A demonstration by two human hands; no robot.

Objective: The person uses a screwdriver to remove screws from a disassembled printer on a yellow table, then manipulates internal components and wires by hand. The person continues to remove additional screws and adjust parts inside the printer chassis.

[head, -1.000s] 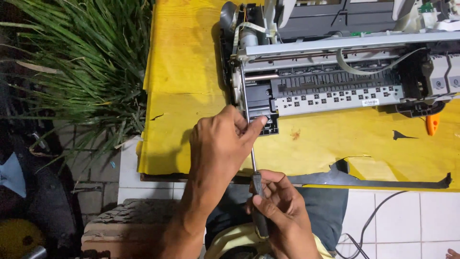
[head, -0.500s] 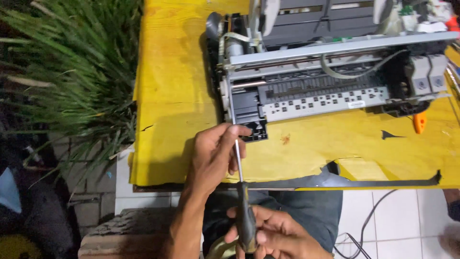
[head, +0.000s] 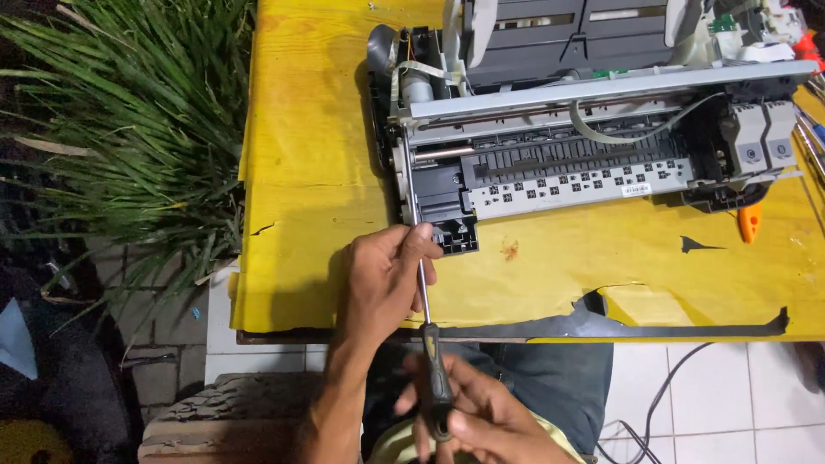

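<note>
One long screwdriver runs up the middle, its dark handle at 6 o'clock and its thin metal shaft rising toward the 12 o'clock side, the tip up against the left end of one opened printer. The right hand has its fingers closed around the handle, low down over the person's lap. The left hand sits just above it, fingers narrow and pinched on the bare shaft, close to the printer's dark front corner.

The printer lies with its cover off on one yellow desk, a silver rail across its top and a pale strip with a row of small dark squares below. Two grey cartridge blocks stand side by side at its 3 o'clock end. One orange-handled tool lies just under them. One bushy green plant fills the 9 o'clock side, beside the desk.
</note>
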